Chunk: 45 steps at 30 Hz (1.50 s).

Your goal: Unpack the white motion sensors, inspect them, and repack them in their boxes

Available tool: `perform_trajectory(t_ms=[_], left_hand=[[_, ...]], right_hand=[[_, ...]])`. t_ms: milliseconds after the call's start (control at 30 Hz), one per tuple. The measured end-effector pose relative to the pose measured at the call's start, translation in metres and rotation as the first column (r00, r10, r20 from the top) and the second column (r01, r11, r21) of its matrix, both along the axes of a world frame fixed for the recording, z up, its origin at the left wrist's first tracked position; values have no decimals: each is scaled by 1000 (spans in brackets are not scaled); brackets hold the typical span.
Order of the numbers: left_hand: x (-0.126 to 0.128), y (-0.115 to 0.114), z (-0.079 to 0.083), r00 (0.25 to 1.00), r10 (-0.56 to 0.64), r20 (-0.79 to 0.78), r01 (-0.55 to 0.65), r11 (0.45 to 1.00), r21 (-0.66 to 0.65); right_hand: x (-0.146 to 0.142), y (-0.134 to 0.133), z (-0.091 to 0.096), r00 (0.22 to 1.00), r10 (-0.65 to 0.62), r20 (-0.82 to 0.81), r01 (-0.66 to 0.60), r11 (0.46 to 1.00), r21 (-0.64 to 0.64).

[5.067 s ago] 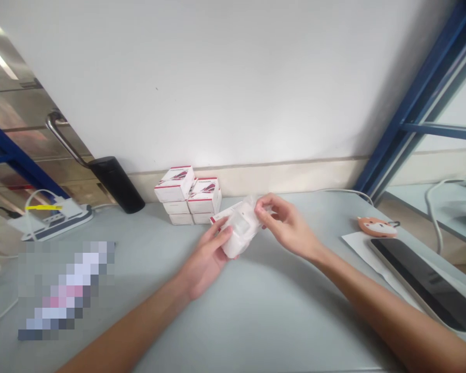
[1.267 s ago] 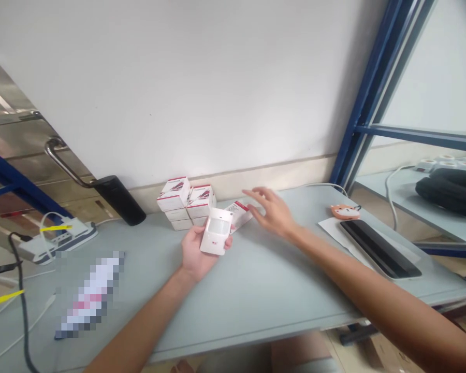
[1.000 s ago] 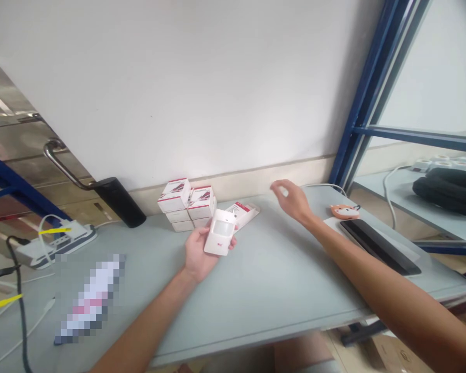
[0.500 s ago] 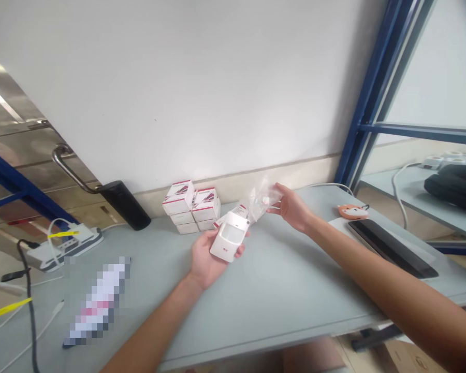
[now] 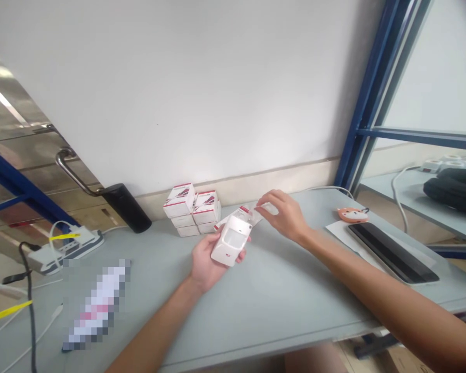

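My left hand point(image 5: 207, 259) is wrapped round a white motion sensor point(image 5: 233, 241) with a pale window and a small red mark, holding it tilted above the desk. Beyond the sensor's top end is a clear plastic bag point(image 5: 255, 218), partly hidden. My right hand point(image 5: 285, 215) has its curled fingertips at the bag, with thumb and fingers closed on its edge. A flat white and red box or leaflet point(image 5: 243, 211) lies behind the sensor, mostly covered by it and the bag.
Small white and red boxes point(image 5: 192, 210) are stacked by the wall. A black cylinder point(image 5: 127, 207) and a power strip point(image 5: 72, 248) stand left. A blurred-out item point(image 5: 97, 305) lies front left. To the right are an orange animal-face pouch point(image 5: 352, 214) and a dark phone-like slab point(image 5: 392, 251).
My right hand has moved down and slightly left, lowering the plastic bag toward the desk behind the sensor. My left hand keeps the sensor in nearly the same place.
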State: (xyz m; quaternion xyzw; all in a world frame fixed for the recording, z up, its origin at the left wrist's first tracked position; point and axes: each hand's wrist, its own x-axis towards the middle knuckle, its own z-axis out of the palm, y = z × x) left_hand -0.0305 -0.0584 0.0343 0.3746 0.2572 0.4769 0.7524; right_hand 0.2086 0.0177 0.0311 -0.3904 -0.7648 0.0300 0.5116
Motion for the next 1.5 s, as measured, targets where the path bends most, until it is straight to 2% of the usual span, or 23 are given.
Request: perform_trajectory(t_ms=[100, 200, 300, 400, 633, 800, 867, 1000, 1133, 1267, 1367, 1500], left_hand=[[3, 0, -4, 999, -48, -19, 48, 999, -22], [4, 0, -4, 1000, 22, -22, -23, 999, -32], [5, 1, -2, 996, 90, -25, -91, 994, -58], [4, 1, -2, 997, 72, -40, -75, 994, -80], [2, 3, -1, 992, 122, -34, -125, 988, -92], [3, 2, 0, 993, 120, -19, -121, 986, -115], [3, 2, 0, 994, 110, -18, -112, 985, -128], [0, 3, 4, 997, 55, -53, -60, 994, -87], [-8, 7, 9, 982, -78, -170, 57, 990, -125], [-15, 11, 9, 950, -194, -246, 159, 975, -154], [-20, 12, 11, 937, -232, -263, 194, 967, -164], [-24, 14, 13, 938, -225, -263, 169, 961, -220]], right_hand=[[-10, -4, -9, 982, 64, 178, -75, 996, 55], [-14, -5, -15, 954, 178, 243, -179, 984, -21], [-11, -4, -18, 937, 297, 185, -264, 947, -186], [-6, -3, -18, 925, 365, 106, -319, 897, -305], [0, -3, -12, 892, 449, -50, -434, 821, -372], [8, -4, 1, 826, 543, -150, -546, 708, -448], [16, -2, 7, 848, 508, -149, -512, 713, -479], [36, 9, 13, 920, 393, 12, -333, 796, -506], [49, 21, 2, 899, 374, 227, -180, 789, -587], [53, 28, -7, 897, 334, 290, -117, 812, -572], [55, 28, -4, 896, 321, 306, -76, 791, -606], [59, 27, 5, 896, 295, 332, -12, 763, -646]])
